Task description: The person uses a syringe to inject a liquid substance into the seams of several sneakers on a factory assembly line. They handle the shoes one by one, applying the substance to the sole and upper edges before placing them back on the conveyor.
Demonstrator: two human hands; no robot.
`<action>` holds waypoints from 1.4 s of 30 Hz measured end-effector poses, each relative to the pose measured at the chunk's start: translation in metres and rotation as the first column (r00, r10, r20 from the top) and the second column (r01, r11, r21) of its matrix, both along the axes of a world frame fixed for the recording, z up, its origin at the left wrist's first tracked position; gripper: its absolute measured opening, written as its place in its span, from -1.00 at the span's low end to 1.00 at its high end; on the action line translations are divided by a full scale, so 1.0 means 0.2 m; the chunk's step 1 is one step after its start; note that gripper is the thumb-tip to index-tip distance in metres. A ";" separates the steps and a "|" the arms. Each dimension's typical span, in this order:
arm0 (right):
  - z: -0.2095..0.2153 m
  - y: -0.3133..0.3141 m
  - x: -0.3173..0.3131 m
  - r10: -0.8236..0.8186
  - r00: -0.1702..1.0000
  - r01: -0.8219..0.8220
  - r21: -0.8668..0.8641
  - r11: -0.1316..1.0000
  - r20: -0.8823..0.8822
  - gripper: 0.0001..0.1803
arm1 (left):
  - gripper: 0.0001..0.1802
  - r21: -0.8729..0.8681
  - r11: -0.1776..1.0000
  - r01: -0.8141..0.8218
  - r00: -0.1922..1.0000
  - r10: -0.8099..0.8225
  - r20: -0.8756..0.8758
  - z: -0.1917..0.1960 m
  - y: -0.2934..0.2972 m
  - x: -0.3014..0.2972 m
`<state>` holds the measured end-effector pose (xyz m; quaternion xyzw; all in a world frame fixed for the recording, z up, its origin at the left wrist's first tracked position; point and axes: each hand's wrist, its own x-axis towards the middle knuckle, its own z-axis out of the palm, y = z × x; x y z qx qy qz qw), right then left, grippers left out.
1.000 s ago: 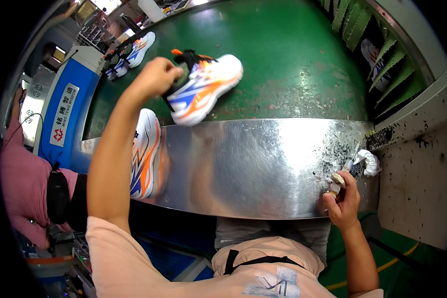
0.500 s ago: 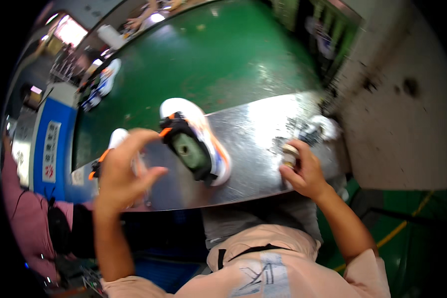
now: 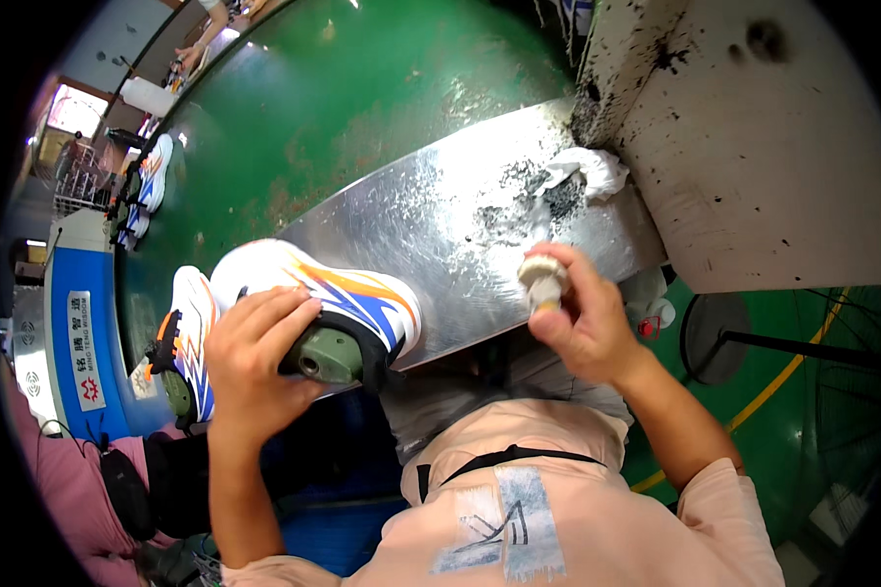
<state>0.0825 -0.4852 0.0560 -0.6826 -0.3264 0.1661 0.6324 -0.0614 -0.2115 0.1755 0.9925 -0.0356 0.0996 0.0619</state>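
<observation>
Shiny metal worktop [image 3: 460, 210] is set against a green conveyor belt [image 3: 343, 108], with a crumpled white rag [image 3: 582, 174] lying at its far right end among black specks. A white sneaker with orange and blue stripes [image 3: 333, 293], still on its olive last, is gripped at the heel by the left hand [image 3: 255, 357] right at the worktop's near edge. A small brush [image 3: 541, 281] is clutched in the closed right hand [image 3: 587, 328] just beside it, and a second matching sneaker [image 3: 188, 338] is parked to the left.

My left hand [image 3: 255, 362] grips a white sneaker [image 3: 323, 298] on the metal bench [image 3: 460, 215] — my right hand [image 3: 582, 318] holds a small brush [image 3: 541, 282] beside it.
</observation>
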 end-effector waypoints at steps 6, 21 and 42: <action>-0.07 0.12 0.12 0.019 0.997 -0.015 -0.040 0.999 0.080 -0.38 | -0.29 -0.180 0.974 -0.139 0.988 0.149 0.043 -0.04 -0.03 -0.22; 0.03 0.08 0.04 0.120 0.992 -0.122 -0.044 0.992 -0.042 -0.43 | -0.37 -0.090 0.995 -0.035 0.997 0.040 0.061 -0.09 0.05 -0.09; 0.13 0.13 0.01 0.036 0.989 0.021 -0.381 0.924 0.141 -0.51 | -0.81 -0.221 0.968 -0.117 0.882 0.204 0.426 -0.28 -0.20 -0.45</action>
